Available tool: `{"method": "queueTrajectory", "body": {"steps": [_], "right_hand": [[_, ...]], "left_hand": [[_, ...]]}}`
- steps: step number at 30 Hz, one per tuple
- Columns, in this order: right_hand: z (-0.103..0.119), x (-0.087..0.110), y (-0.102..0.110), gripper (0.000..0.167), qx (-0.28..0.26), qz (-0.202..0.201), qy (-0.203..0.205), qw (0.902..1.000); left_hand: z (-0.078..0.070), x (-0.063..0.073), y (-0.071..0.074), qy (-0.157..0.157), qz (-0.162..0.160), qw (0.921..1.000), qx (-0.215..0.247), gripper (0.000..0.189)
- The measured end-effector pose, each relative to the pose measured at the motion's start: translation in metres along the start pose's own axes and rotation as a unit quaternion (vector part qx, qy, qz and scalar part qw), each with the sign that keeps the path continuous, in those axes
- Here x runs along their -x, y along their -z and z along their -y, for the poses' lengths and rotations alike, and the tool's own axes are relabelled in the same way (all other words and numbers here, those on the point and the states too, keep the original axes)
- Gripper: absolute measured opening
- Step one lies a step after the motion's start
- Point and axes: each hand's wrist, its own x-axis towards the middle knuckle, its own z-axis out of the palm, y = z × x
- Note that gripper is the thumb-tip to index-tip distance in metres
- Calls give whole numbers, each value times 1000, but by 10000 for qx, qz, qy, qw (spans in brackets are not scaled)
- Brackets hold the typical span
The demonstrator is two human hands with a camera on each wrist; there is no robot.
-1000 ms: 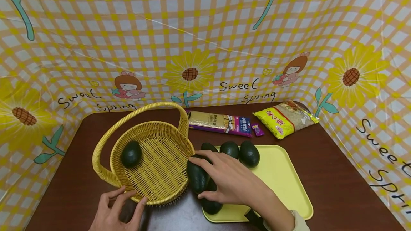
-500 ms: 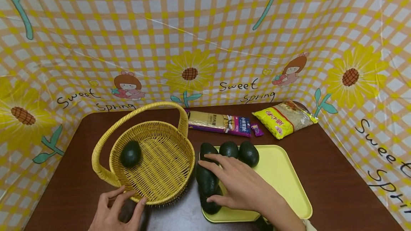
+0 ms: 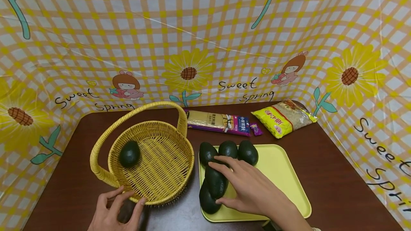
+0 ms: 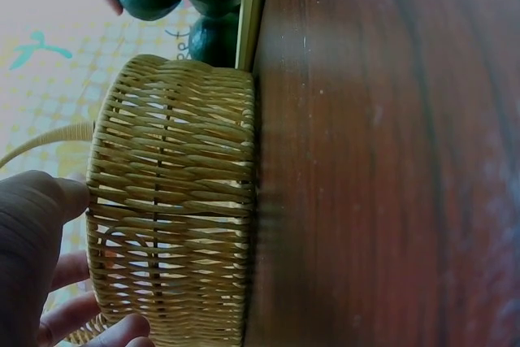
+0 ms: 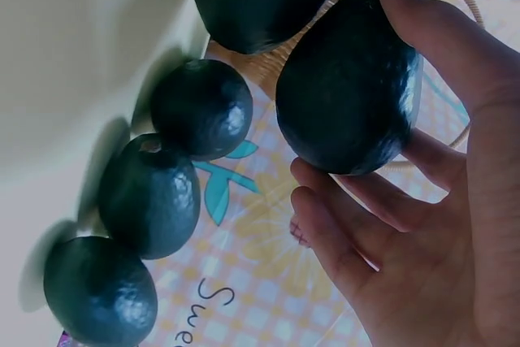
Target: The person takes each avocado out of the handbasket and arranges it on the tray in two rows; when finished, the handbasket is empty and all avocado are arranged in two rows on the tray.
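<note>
My right hand [image 3: 247,188] holds a dark green avocado [image 3: 216,182] over the left side of the yellow tray [image 3: 276,174], thumb on its near side and fingers on the far side. Below it, overlapped in the head view, another avocado [image 3: 208,199] lies at the tray's near left corner. Three more form a row along the tray's back edge, the leftmost avocado [image 3: 208,152] at the corner. At the near rim of the wicker basket [image 3: 163,167], my left hand [image 3: 113,211] pinches the edge with thumb and fingers. One avocado [image 3: 130,154] sits inside the basket, on its left.
Behind the tray lie a pasta packet [image 3: 215,122], a small purple packet [image 3: 255,129] and a yellow-and-clear bag [image 3: 282,118]. The basket's tall handle [image 3: 106,142] arches up over its back left side. A checked cloth [image 3: 205,27] stands around the brown table.
My right hand has moved right with the avocado, from beside the basket's rim to over the tray. The left hand stays at the basket's rim.
</note>
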Motion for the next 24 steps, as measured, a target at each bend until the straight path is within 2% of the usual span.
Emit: {"method": "queueTrajectory", "body": {"steps": [8,16,24], "right_hand": [[-2,8,-2,95,85,-224,72,9997],[-4,19,-5,98,240,-427,-37,9988],[-7,28,-8,96,144,-371,-237,9989]], "left_hand": [[1,0,-1,-61,-44,9999,77,29],[2,0,-2,-62,-49,9999,105,31],[1,-1,-1,-50,-28,10000,73,34]]}}
